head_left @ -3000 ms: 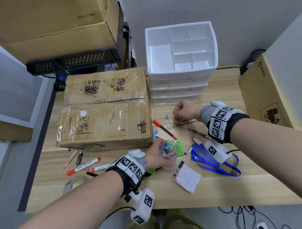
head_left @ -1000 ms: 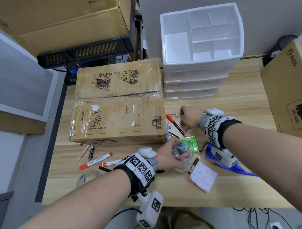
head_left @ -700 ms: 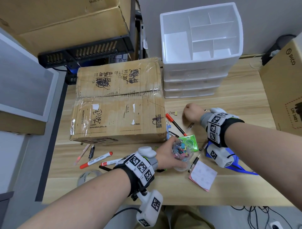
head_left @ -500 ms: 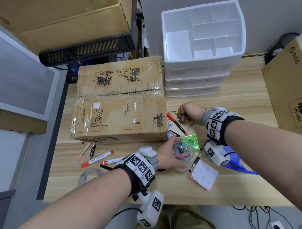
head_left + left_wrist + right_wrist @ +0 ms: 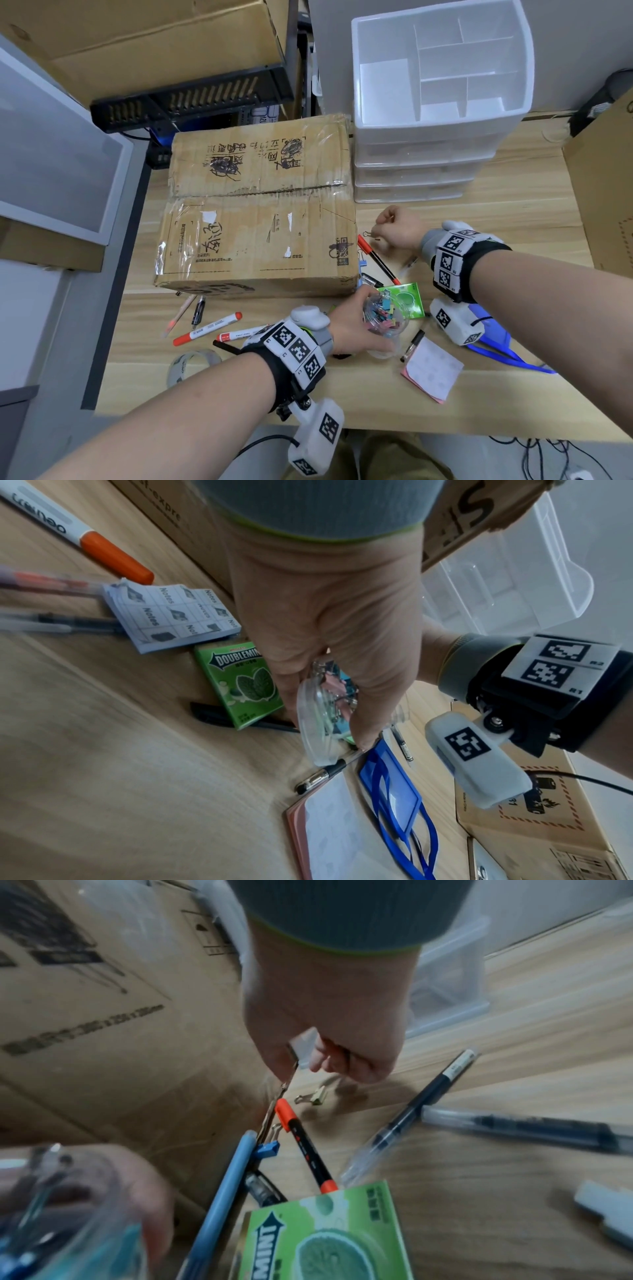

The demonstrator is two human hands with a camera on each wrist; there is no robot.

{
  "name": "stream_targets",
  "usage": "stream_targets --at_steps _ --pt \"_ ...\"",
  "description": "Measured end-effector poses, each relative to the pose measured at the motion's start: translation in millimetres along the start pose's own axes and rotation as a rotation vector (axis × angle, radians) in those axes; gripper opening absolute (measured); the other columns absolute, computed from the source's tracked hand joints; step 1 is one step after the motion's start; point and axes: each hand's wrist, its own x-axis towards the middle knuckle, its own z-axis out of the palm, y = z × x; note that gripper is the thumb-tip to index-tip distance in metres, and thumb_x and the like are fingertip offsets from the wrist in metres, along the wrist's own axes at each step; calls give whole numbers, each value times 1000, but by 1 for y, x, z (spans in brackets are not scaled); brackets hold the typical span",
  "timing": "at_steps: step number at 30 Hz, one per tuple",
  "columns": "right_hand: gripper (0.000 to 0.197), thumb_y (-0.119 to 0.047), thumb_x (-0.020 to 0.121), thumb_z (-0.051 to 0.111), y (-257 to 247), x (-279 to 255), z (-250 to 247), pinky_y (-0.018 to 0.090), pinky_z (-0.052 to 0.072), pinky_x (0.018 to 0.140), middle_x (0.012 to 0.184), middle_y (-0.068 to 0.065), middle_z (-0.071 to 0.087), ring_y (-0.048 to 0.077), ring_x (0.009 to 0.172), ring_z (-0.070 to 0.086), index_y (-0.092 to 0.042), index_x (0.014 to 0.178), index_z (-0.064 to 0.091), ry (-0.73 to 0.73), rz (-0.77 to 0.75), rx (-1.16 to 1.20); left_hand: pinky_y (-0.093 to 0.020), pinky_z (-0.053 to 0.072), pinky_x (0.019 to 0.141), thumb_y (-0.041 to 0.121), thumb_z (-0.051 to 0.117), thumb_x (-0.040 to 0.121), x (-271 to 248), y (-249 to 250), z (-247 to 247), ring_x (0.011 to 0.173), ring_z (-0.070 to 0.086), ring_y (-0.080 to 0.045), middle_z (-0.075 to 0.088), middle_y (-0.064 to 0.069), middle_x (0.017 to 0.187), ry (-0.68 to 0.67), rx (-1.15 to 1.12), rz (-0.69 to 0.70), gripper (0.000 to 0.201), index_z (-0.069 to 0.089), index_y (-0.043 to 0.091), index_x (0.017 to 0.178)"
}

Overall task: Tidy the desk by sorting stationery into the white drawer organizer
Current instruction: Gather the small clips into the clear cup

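Note:
The white drawer organizer (image 5: 428, 128) stands at the back of the desk, its divided top tray holding nothing. My left hand (image 5: 352, 325) grips a clear jar (image 5: 382, 313) of coloured binder clips; the left wrist view shows the fingers wrapped round the jar (image 5: 322, 715). My right hand (image 5: 394, 229) hovers curled beside the big cardboard box, and a bit of metal clip shows between thumb and fingers (image 5: 369, 1066). A small gold binder clip (image 5: 313, 1096) lies on the desk just under those fingertips, untouched. A red-capped pen (image 5: 376, 258) and a blue clip (image 5: 267, 1150) lie close by.
A large cardboard box (image 5: 257, 212) fills the desk's left half, another carton (image 5: 606, 192) the right edge. A green mint box (image 5: 406, 299), sticky notes (image 5: 433, 371), a blue badge holder (image 5: 390, 785), several pens, red markers (image 5: 205, 329) and a tape roll (image 5: 191, 366) lie scattered.
My right hand left the pens, moved back and left, took up a blue clip, and now hovers over the gold clip. The left hand kept hold of the jar.

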Motion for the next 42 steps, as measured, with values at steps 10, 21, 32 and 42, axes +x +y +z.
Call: stream_targets --at_steps 10,21,32,42 --pt "16 -16 81 58 4 -6 12 26 45 61 96 -1 65 22 75 60 -24 93 63 49 -230 -746 -38 51 97 25 90 66 1 0 0 106 64 -19 64 0 117 -11 12 -2 75 42 22 124" --pt "24 -15 95 44 4 -21 0 28 40 65 90 17 60 29 80 54 0 92 63 -58 6 -507 -21 50 86 21 90 67 -1 2 -4 99 64 -12 65 3 116 -9 -2 -28 74 44 22 125" --pt "20 -24 91 49 -2 -39 19 28 37 56 75 3 61 26 75 60 -13 90 65 -74 -280 -615 -21 50 85 19 88 69 -2 4 -1 100 63 -13 65 2 116 -7 4 -28 72 44 22 125" --pt "24 -22 84 63 12 -35 18 25 50 65 99 -1 71 22 86 68 -30 104 71 -128 -377 -874 -25 52 90 17 89 67 -4 4 1 102 63 -13 65 2 116 -5 3 -14 71 46 22 123"
